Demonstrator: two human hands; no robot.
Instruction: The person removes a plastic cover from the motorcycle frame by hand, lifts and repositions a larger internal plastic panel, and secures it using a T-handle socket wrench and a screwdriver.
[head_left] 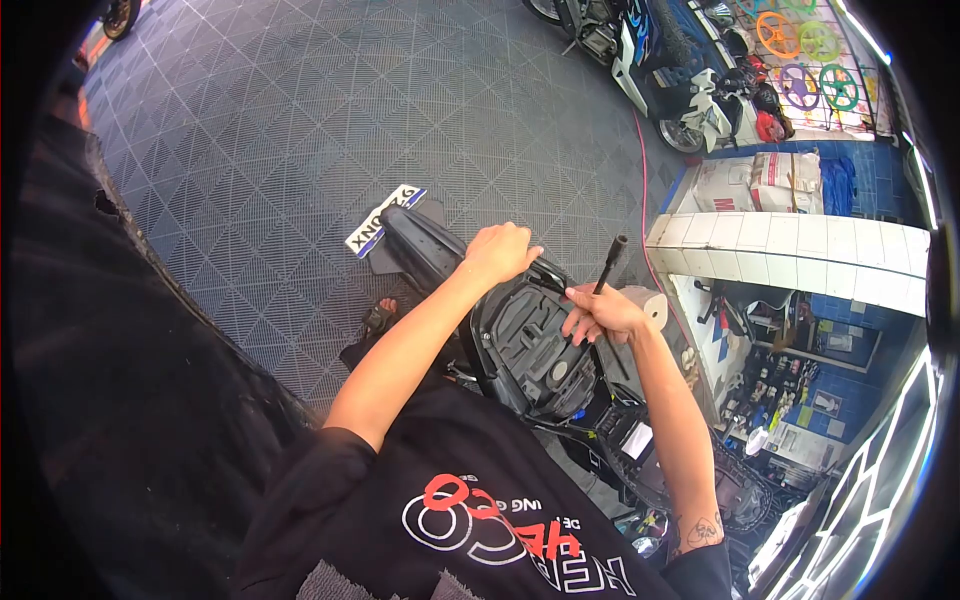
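Observation:
My left hand (pixel 500 253) is closed in a fist over the black tail section (pixel 425 238) of a motorcycle; its fingertips and whatever they grip are hidden. Between the thumb and fingers of my right hand (pixel 605 313) a black socket wrench (pixel 611 262) is held, its socket end pointing up and away. Below that hand lies the uncovered plastic under-seat compartment (pixel 535 345). A white licence plate (pixel 385 220) sits at the tail's far end. The fuel cap area and front of the motorcycle are partly behind my right forearm.
Grey patterned tiles (pixel 280 120) cover the floor. Another motorcycle (pixel 685 125) stands at the upper right, near a pink hose (pixel 643 190). A white tiled ledge (pixel 790 240) holds sacks (pixel 785 182). A paper roll (pixel 648 306) is beside my right wrist. Black sheeting (pixel 130 380) fills the left.

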